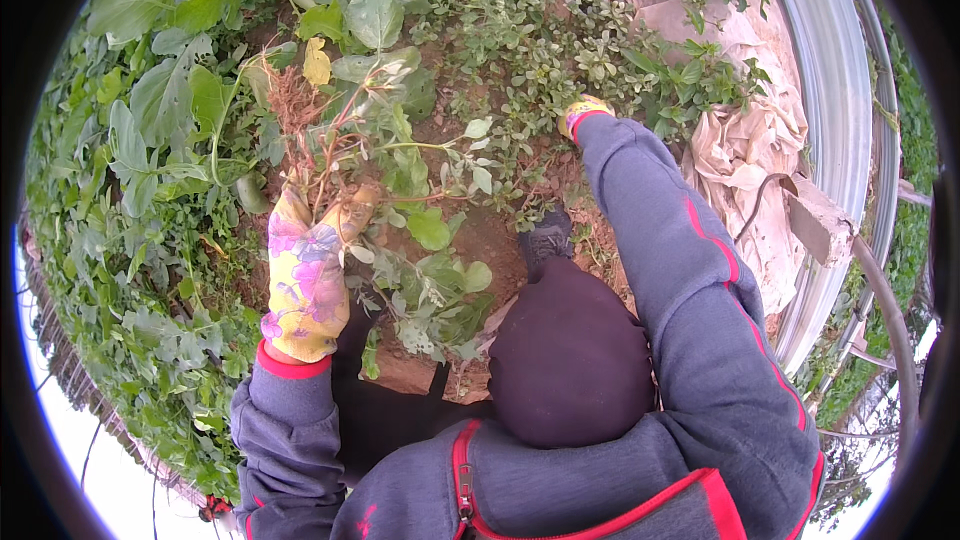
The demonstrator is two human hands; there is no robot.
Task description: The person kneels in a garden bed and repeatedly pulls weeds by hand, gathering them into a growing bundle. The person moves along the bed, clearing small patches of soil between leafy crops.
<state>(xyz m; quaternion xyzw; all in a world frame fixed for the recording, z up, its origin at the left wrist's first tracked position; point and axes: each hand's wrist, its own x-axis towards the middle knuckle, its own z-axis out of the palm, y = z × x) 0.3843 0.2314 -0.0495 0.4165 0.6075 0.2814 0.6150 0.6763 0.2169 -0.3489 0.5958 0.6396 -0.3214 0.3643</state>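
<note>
My left hand (315, 262), in a yellow floral glove, is closed around a bunch of pulled-up weeds (337, 127). Their reddish-brown roots point up and away from me, and leafy stems hang to the right over the soil. My right hand (585, 114), in a matching glove, reaches forward into low, small-leaved weeds (555, 60) that grow from the ground. Its fingers are mostly hidden by the sleeve and the leaves, so whether they grip a stem cannot be told.
Broad-leaved plants (157, 90) fill the left side. Crumpled pale sheeting (750, 142) lies at the right, beside a long translucent plastic sheet (825, 90) and a concrete block (821, 221) by a curved pole (892, 315). My dark shoe (547, 236) stands on reddish soil.
</note>
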